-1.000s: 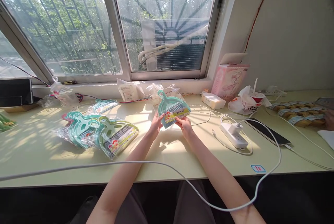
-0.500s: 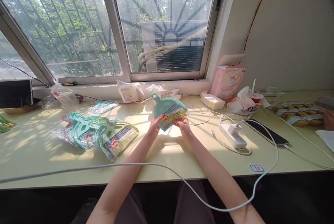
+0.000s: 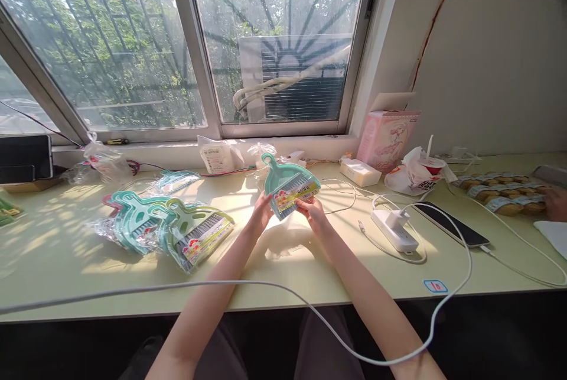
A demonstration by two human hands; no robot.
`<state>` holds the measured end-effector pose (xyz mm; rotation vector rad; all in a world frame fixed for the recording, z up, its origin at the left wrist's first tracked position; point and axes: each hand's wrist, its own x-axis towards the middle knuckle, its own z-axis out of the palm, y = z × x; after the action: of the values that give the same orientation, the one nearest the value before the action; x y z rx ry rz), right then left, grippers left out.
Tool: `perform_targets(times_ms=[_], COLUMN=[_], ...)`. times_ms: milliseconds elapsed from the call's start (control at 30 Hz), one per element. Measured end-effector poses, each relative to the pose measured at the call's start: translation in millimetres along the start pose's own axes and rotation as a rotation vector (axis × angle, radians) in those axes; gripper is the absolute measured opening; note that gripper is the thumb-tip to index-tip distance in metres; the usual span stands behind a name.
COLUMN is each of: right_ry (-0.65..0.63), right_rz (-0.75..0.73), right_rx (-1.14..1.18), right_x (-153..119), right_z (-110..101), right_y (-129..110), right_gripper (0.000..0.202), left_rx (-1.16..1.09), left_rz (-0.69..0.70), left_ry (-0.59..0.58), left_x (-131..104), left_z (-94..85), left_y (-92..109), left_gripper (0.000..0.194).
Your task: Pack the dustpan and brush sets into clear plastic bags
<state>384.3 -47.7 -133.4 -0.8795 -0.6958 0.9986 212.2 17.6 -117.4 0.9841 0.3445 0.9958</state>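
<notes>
A teal dustpan (image 3: 283,174) with a small grey-bristled brush and a yellow printed label is held up above the table, its handle pointing away from me. My left hand (image 3: 263,210) grips its lower left edge. At the lower right corner, my right hand (image 3: 312,211) pinches it between thumb and fingers. To the left lies a pile of similar dustpan sets (image 3: 137,220) in clear plastic wrap, the nearest one green-rimmed (image 3: 201,238). Another wrapped set (image 3: 177,181) rests behind the pile.
A white cable (image 3: 274,286) loops across the front over my forearms. On the right are a power strip (image 3: 395,231), a phone (image 3: 452,224), a pink box (image 3: 388,140) and packs of round brown items (image 3: 509,197) beside another person's hand (image 3: 556,203). A window frame (image 3: 283,129) borders the back.
The dustpan has risen slightly and tilted a little, shifting a touch to the right in both hands. The pile on the left stays put.
</notes>
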Motion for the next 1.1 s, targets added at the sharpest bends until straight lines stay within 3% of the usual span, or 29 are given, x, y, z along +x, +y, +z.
perform_targets(times_ms=[67,133,400,533,600,667,800,967,1100], right_ry=[-0.045,-0.084,-0.158,-0.163,-0.131,-0.128,-0.23,-0.449,-0.431], right_rz=[0.057,0.102,0.104,0.025,0.001,-0.006,0.069,0.161,0.153], right_rx=[-0.05,-0.08,-0.067,0.014,0.047,0.061,-0.007,-0.16,-0.183], right_x=[0,1,-1,-6,-8,-9,-16,-28,-36], right_z=[1,1,1,6,8,8,14,28,36], right_y=[2,3,-9,-17,-20,-22,-20,-6,-4], right_gripper=[0.036,0.034,0.046,0.054,0.056,0.055,0.057,0.055,0.04], left_rx=[0.032,0.067,0.109,0.063,-0.008,-0.071,-0.062,0.05,0.144], left_rz=[0.007,-0.014,-0.122,-0.1,-0.056,-0.021,-0.039,-0.01,0.012], left_ry=[0.091,0.092,-0.328,-0.459,-0.436,-0.328,-0.143,-0.252,-0.253], left_x=[0,-1,-15,-16,-14,-11,-9,-16,-13], left_z=[-2.7,-4.1,-3.4,-10.8,-13.3,-12.6,-3.2,10.4,16.3], left_y=[4,7,18,28,35,41,39,24,19], left_gripper=[0.068,0.069,0.072,0.092,0.106,0.113,0.103,0.073,0.059])
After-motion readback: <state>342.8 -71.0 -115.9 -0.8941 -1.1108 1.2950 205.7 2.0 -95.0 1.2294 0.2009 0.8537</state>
